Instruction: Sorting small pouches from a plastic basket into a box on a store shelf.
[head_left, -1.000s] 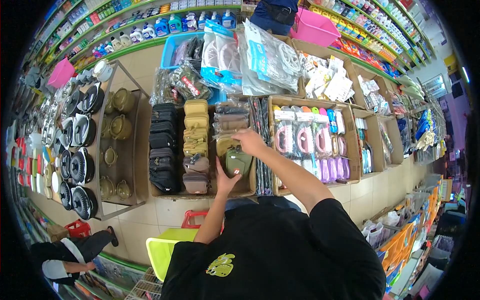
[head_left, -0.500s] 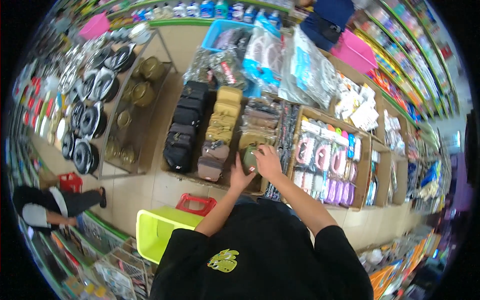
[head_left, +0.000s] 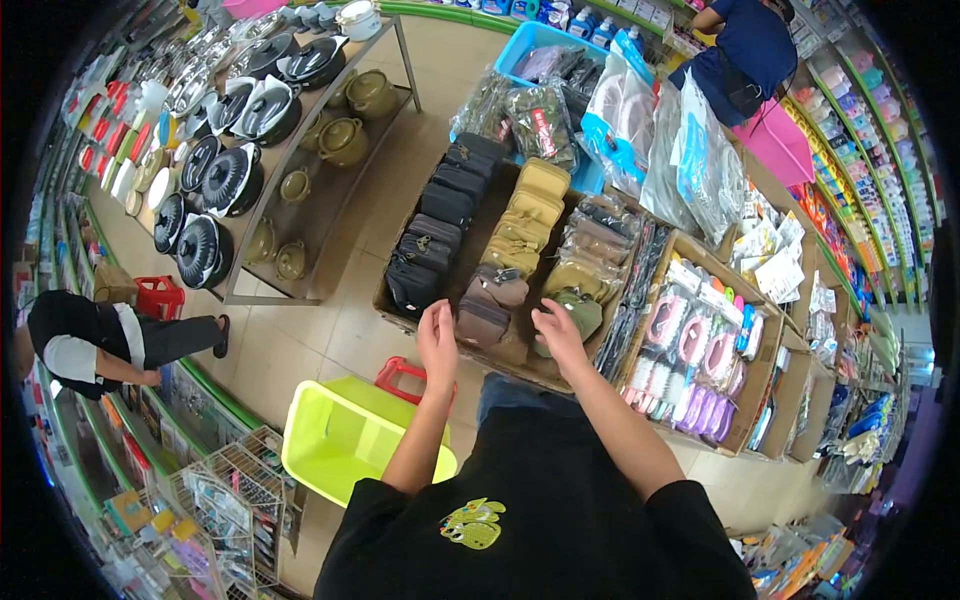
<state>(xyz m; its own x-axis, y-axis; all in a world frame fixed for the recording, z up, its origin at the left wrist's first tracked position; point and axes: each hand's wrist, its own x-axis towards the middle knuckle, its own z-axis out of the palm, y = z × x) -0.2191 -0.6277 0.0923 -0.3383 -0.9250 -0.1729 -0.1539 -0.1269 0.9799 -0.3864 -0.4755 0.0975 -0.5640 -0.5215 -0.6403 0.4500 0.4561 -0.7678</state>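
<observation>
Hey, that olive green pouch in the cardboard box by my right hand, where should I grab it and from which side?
Probably from above, with the right hand beside it. The olive green pouch lies at the near end of its row in the cardboard box, with other pouches packed close around it, so its sides look hard to reach. Pinch across its exposed top and lift straight up.

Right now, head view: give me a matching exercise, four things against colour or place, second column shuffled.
Things:
1. left hand
2. right hand
3. shopping basket
4. cooking pots

Descriptions:
A. lime green, on the floor below the left forearm
B. black, on the shelf at far left
C. over the brown pouches at the box's near edge
D. by the olive green pouch

Pairs: 1-C, 2-D, 3-A, 4-B
</observation>
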